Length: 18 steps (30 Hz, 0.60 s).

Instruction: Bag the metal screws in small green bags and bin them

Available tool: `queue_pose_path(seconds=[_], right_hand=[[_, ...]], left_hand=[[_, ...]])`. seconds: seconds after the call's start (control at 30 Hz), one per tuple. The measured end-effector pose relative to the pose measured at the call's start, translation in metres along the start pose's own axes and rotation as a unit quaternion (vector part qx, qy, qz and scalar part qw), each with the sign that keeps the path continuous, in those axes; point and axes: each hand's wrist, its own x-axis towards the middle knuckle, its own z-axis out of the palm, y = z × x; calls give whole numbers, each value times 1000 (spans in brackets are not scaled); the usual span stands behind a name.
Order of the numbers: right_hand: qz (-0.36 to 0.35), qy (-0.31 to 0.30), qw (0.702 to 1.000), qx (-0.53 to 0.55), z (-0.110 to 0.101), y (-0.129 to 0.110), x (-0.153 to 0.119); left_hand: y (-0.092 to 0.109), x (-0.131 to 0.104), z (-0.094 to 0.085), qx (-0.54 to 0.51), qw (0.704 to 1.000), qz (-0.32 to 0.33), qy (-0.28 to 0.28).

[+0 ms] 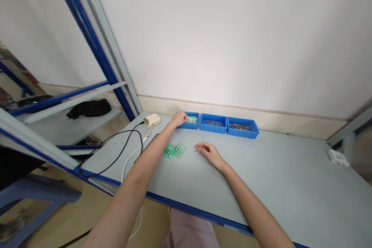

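My left hand (pixel 180 118) reaches over the left end of the leftmost blue bin (pixel 192 126), which holds small green and white items; its fingers are bent together and whatever they may hold is too small to see. My right hand (pixel 209 152) rests on the grey table (pixel 276 178) with curled fingers, and what is between its fingertips cannot be made out. Between my left forearm and right hand lie green see-through packets (pixel 174 150). Beside the left bin stand a middle blue bin (pixel 213 129) with silvery pieces and a right blue bin (pixel 243 134) with brass-coloured pieces.
A cream device (pixel 152 120) sits at the back left, near black (pixel 128 139) and white cables (pixel 130 157) that run over the front edge. At the far right lies a white object (pixel 337 157). A pale wall (pixel 226 46) rises behind the table.
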Motion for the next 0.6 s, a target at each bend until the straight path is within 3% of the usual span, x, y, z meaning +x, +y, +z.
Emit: queue_pose_path(seconds=[0.27, 0.5, 0.6], right_hand=[[5, -25, 999, -26, -2, 0, -2], [11, -31, 999, -34, 0, 0, -3], [8, -28, 999, -30, 0, 0, -3]], left_hand=[[18, -7, -12, 109, 994, 0, 6], [20, -14, -30, 115, 993, 12, 24], [24, -31, -40, 117, 991, -13, 61]])
